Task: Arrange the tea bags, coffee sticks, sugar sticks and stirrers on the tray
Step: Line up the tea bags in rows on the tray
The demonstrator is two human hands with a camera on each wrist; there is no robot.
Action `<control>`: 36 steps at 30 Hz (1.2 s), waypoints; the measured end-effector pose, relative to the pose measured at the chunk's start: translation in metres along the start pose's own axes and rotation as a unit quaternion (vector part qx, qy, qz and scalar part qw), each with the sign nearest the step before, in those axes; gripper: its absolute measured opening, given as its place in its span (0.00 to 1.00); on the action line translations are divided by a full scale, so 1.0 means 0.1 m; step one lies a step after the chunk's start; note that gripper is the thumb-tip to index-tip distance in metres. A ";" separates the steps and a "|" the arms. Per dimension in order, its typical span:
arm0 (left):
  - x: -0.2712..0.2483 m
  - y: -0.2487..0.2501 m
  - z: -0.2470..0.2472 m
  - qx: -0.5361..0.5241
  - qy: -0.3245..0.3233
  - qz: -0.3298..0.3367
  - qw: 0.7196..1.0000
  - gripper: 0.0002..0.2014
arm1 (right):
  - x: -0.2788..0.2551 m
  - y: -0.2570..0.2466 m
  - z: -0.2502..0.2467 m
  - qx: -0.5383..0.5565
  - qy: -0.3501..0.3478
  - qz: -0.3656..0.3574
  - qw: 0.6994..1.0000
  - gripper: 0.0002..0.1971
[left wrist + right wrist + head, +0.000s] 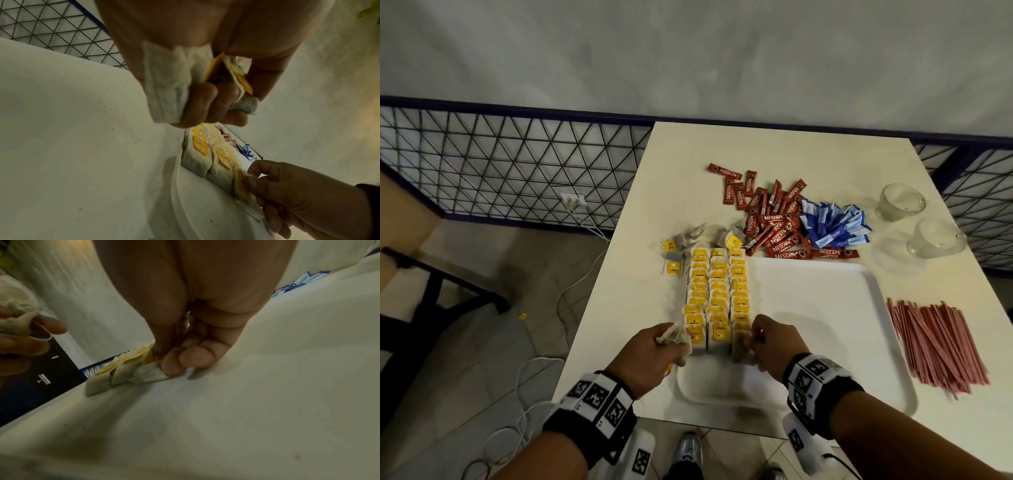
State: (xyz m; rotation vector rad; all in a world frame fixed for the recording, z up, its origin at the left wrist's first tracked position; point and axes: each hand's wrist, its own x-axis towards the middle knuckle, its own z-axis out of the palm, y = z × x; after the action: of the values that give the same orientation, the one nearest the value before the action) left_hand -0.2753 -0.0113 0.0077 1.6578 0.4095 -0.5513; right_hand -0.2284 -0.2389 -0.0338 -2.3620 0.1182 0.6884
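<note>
White tabletop (774,154) filled most of the view, its far edge against a grey wall and its left edge beside a black wire-mesh fence (517,161). On its near half lay the white tray (825,308), whose right and middle stood bare while three rows of tea bags (717,298) ran along its left rim. Beyond the tray's far edge the coffee sticks (774,222) lay in a loose red heap, with the blue sugar sticks (832,222) touching them on the right. The pink stirrers (935,342) lay in a fan just beside the tray's right rim. Two glass cups (917,219) stood near the table's right edge. A few loose tea bags (688,240) lay off the tray at its far left corner. The left hand (654,356) hovered at the tray's near left corner, fingers curled round a bunch of tea bags (164,91). The right hand (774,342) pinched one tea bag (150,373) at the near end of the right row, fingertips (185,360) pressed down on the tray.
</note>
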 end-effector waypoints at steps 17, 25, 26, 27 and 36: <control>0.00 0.10 0.15 -0.354 -0.016 -0.106 0.929 0.06 | -0.22 -0.27 -0.14 -0.076 0.050 -0.293 0.952 0.08; -0.02 0.35 0.27 -0.391 0.075 -0.130 0.908 0.16 | -0.41 -0.74 -0.10 -0.019 0.059 -0.390 0.919 0.09; -0.03 0.38 0.29 -0.384 0.082 -0.129 0.910 0.16 | -0.40 -0.76 -0.10 -0.014 0.068 -0.389 0.919 0.10; -0.03 0.39 0.31 -0.379 0.087 -0.129 0.912 0.16 | -0.40 -0.78 -0.11 -0.015 0.077 -0.394 0.916 0.11; -0.08 0.47 0.43 -0.416 0.097 -0.119 0.897 0.14 | -0.43 -0.81 -0.16 -0.083 0.101 -0.372 0.919 0.14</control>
State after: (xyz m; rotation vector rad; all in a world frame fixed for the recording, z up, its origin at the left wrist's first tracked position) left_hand -0.2611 -0.0608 0.0463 0.8328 0.8662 -0.3103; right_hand -0.2373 -0.1904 0.0457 -2.3669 -0.7421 0.0802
